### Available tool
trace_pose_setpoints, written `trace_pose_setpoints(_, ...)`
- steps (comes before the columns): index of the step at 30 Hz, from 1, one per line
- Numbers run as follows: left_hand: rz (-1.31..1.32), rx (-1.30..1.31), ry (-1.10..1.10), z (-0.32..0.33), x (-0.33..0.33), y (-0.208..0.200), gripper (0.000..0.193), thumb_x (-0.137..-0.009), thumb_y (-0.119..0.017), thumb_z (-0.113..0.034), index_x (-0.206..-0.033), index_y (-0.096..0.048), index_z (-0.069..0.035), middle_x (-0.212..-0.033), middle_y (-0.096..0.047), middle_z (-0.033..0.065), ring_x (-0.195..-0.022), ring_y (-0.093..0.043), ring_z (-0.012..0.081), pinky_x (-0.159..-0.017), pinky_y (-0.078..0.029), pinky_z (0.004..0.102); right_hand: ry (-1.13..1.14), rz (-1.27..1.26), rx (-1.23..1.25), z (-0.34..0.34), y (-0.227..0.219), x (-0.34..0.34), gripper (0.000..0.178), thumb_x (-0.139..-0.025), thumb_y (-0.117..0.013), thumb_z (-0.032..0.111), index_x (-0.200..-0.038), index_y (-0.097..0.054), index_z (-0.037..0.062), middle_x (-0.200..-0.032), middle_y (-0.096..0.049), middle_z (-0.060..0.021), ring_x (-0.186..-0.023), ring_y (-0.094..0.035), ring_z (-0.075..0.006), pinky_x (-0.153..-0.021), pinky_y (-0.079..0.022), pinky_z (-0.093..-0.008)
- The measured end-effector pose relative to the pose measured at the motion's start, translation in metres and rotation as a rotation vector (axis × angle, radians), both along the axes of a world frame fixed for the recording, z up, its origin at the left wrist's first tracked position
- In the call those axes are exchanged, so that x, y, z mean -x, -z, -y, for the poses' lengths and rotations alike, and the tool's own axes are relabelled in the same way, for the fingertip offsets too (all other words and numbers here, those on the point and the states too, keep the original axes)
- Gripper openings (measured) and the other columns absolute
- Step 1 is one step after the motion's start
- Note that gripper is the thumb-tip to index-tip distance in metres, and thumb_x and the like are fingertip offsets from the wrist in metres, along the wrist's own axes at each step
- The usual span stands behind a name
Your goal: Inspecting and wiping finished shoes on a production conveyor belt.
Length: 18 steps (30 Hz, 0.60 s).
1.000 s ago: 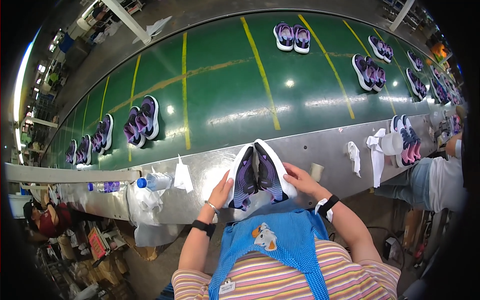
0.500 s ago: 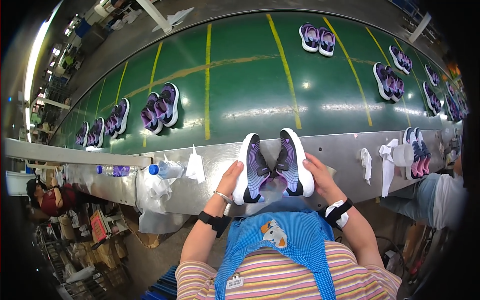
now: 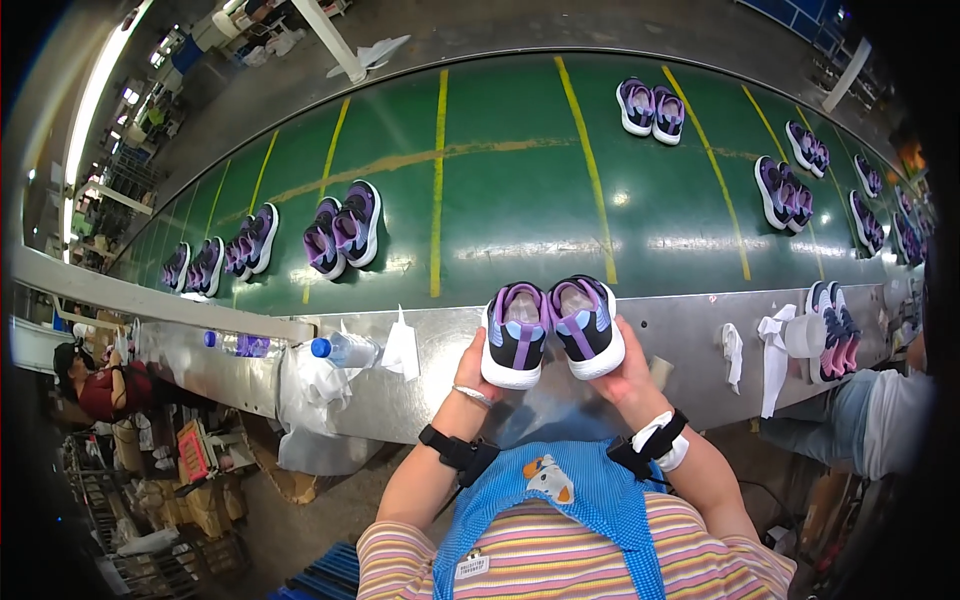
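My left hand point(image 3: 468, 366) is closed around the outer side of one black, purple and blue sneaker point(image 3: 520, 345) with a white sole. A matching sneaker point(image 3: 590, 340) rests in my right hand point(image 3: 632, 368), whose fingers are partly hidden beneath and behind it. Both shoes are side by side above the metal ledge point(image 3: 690, 345), touching or nearly so at their collars. Their heels face me, and the purple linings and pale insoles show from above.
Beyond the ledge runs a green belt point(image 3: 510, 210) with yellow lines, carrying several sneaker pairs point(image 3: 345, 230). Left on the ledge are a blue-capped bottle point(image 3: 350, 350) and white paper point(image 3: 401, 348). Black-and-pink shoes point(image 3: 832, 330) stand at right, near another person. A second person point(image 3: 100, 385) is at far left.
Both sneakers have been tipped and turned, from showing their uppers and soles upright to showing heels and openings. They are closer together, and my hands have shifted underneath them.
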<state>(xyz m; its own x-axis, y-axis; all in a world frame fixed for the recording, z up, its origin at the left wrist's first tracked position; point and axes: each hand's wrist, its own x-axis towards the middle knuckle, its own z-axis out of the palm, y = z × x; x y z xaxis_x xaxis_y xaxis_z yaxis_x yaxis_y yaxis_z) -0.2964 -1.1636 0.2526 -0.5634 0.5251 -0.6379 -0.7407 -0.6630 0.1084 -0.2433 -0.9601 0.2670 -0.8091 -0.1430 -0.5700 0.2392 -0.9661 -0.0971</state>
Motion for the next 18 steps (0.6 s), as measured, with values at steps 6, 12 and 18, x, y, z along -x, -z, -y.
trace_pose_setpoints(6, 0.029, -0.069, 0.024, -0.008, -0.001, -0.001, 0.048, -0.091, -0.027, -0.041, -0.118, -0.045, -0.006, -0.113, -0.053, 0.0167, -0.100, -0.052, 0.0344, -0.087, -0.041, 0.0528, 0.042, 0.024, 0.042, 0.006, -0.004, 0.003, 0.034, -0.086, -0.045, 0.033, -0.110, -0.052, 0.0101, -0.107, -0.057, -0.0078, -0.096, -0.055, -0.0254, -0.086, -0.043, -0.0445)
trace_pose_setpoints(12, -0.109, 0.620, 0.093, -0.012, -0.027, 0.061, 0.045, -0.092, -0.032, -0.036, -0.118, -0.044, -0.001, -0.114, -0.052, 0.0111, -0.102, -0.052, 0.0207, -0.088, -0.041, 0.0334, -0.212, 0.133, -0.942, -0.012, 0.070, -0.031, 0.028, -0.086, -0.048, 0.018, -0.111, -0.052, 0.0052, -0.090, -0.060, -0.0034, -0.081, -0.054, -0.0127, -0.076, -0.044, -0.0302)
trace_pose_setpoints(18, -0.381, 0.732, 0.161, -0.005, -0.058, 0.075, 0.042, -0.092, -0.033, -0.037, -0.112, -0.047, -0.003, -0.102, -0.055, 0.0087, -0.086, -0.057, 0.0170, -0.074, -0.047, 0.0300, -0.624, -0.758, -2.216, 0.006, 0.003, -0.053, 0.043, -0.069, -0.064, 0.022, -0.111, -0.054, 0.0175, -0.086, -0.053, -0.0107, -0.088, -0.051, -0.0270, -0.071, -0.040, -0.0382)
